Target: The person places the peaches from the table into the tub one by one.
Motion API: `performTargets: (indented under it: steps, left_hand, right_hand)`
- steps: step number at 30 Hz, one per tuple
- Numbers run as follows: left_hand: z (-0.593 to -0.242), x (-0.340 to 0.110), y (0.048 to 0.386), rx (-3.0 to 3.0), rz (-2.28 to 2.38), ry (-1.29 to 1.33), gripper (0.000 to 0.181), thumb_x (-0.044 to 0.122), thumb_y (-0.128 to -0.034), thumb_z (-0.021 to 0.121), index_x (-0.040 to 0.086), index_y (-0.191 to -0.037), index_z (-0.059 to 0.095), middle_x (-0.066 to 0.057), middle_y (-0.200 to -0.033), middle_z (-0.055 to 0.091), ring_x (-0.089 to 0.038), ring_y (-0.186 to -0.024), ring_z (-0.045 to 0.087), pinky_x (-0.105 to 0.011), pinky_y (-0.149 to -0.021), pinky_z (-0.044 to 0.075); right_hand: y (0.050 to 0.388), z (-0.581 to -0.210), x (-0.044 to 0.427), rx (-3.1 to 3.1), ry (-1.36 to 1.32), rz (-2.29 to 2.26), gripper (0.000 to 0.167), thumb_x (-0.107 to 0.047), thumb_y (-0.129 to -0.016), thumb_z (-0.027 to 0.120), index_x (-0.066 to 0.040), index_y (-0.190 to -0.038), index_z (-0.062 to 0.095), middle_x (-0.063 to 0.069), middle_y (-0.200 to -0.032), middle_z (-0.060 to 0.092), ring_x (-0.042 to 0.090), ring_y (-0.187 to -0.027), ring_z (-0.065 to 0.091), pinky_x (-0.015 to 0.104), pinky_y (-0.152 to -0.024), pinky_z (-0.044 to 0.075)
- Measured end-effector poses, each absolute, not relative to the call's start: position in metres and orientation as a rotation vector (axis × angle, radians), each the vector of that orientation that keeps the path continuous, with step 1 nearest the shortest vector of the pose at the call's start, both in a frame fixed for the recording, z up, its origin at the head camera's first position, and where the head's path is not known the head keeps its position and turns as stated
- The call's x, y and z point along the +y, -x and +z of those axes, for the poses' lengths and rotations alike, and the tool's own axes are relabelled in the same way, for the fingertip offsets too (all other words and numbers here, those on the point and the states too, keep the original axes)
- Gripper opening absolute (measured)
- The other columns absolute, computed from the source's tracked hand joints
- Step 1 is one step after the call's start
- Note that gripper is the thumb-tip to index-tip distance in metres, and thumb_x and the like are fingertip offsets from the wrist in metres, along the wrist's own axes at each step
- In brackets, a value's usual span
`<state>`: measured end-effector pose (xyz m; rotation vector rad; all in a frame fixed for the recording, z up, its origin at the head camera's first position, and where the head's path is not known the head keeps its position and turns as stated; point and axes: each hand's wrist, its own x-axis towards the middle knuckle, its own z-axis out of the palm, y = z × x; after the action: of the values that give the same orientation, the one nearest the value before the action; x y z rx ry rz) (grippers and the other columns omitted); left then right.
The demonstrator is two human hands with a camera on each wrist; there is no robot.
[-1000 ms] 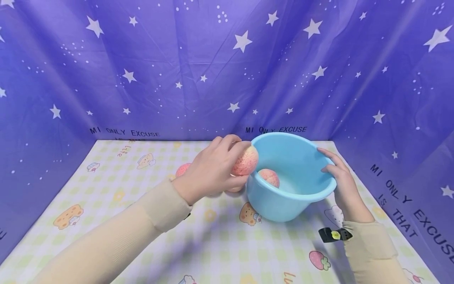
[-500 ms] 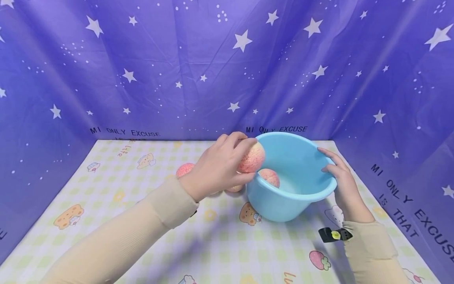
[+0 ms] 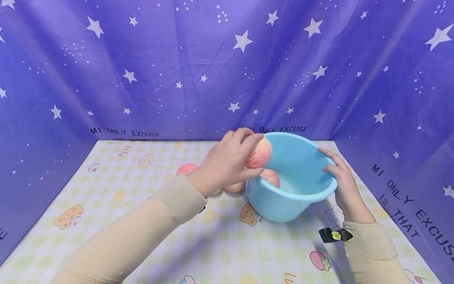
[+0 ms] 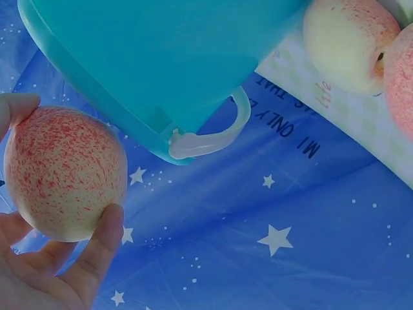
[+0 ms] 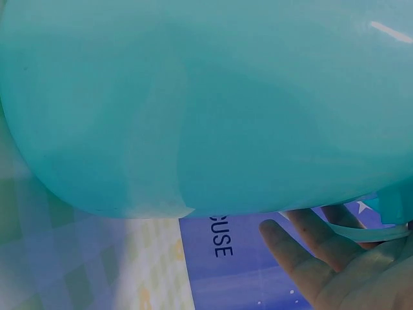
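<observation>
The left hand [image 3: 228,159] clasps a peach [image 3: 259,154] between fingers and thumb, up by the left rim of the bucket [image 3: 280,207]; the right hand [image 3: 345,185], well apart, grips the opposite rim. The peach looks like light, firm foam, speckled and not very slippery, probably hard to bruise; its round middle seems the surest hold.

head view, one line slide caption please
Left hand holds a peach near a blue bucket with another peach inside; right hand holds the rim.
</observation>
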<state>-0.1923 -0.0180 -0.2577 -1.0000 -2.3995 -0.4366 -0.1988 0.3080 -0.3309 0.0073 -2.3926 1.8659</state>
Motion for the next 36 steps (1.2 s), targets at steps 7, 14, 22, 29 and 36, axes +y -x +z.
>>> performTargets:
  steps: [7,14,22,29,36]
  left_hand:
    - [-0.259,-0.012,0.196,-2.434,-0.48,1.0,0.067,0.042,-0.085,0.073,0.012,-0.141,0.052,-0.011,-0.132,0.055,-0.028,-0.106,0.057,-0.036,-0.087,0.054]
    - [-0.263,-0.006,0.201,-2.455,-0.533,1.008,0.068,0.042,-0.0848,0.074,0.012,-0.141,0.051,-0.011,-0.133,0.055,-0.028,-0.108,0.057,-0.037,-0.09,0.053]
    - [-0.261,0.004,0.21,-2.484,-0.576,1.038,0.067,0.04,-0.0839,0.075,0.014,-0.141,0.051,-0.01,-0.134,0.055,-0.027,-0.109,0.057,-0.034,-0.09,0.051]
    - [-0.259,0.012,0.215,-2.573,-0.623,1.036,0.07,0.043,-0.0854,0.074,0.016,-0.144,0.048,-0.008,-0.137,0.053,-0.025,-0.114,0.054,-0.032,-0.092,0.05]
    - [-0.263,0.022,0.22,-2.673,-0.696,1.001,0.072,0.044,-0.0851,0.074,0.021,-0.146,0.045,-0.005,-0.138,0.051,-0.024,-0.117,0.052,-0.033,-0.091,0.051]
  right_hand:
    - [0.2,-0.332,0.308,-2.385,0.004,1.868,0.065,-0.005,-0.094,0.037,-0.028,-0.154,0.035,0.013,-0.162,0.018,0.003,-0.111,0.046,0.013,-0.076,0.05]
    - [0.199,-0.332,0.307,-2.364,-0.002,1.887,0.065,-0.004,-0.093,0.037,-0.027,-0.154,0.036,0.013,-0.163,0.018,0.005,-0.112,0.046,0.014,-0.075,0.051]
    - [0.199,-0.332,0.307,-2.362,-0.011,1.873,0.064,-0.004,-0.094,0.037,-0.027,-0.154,0.036,0.013,-0.162,0.019,-0.001,-0.106,0.049,0.014,-0.073,0.051]
    - [0.199,-0.333,0.308,-2.361,-0.014,1.875,0.064,-0.004,-0.094,0.037,-0.027,-0.154,0.036,0.012,-0.162,0.019,-0.002,-0.105,0.049,0.014,-0.074,0.05]
    - [0.199,-0.332,0.308,-2.365,-0.012,1.868,0.064,-0.004,-0.094,0.037,-0.027,-0.154,0.036,0.012,-0.162,0.019,-0.003,-0.104,0.05,0.014,-0.073,0.05]
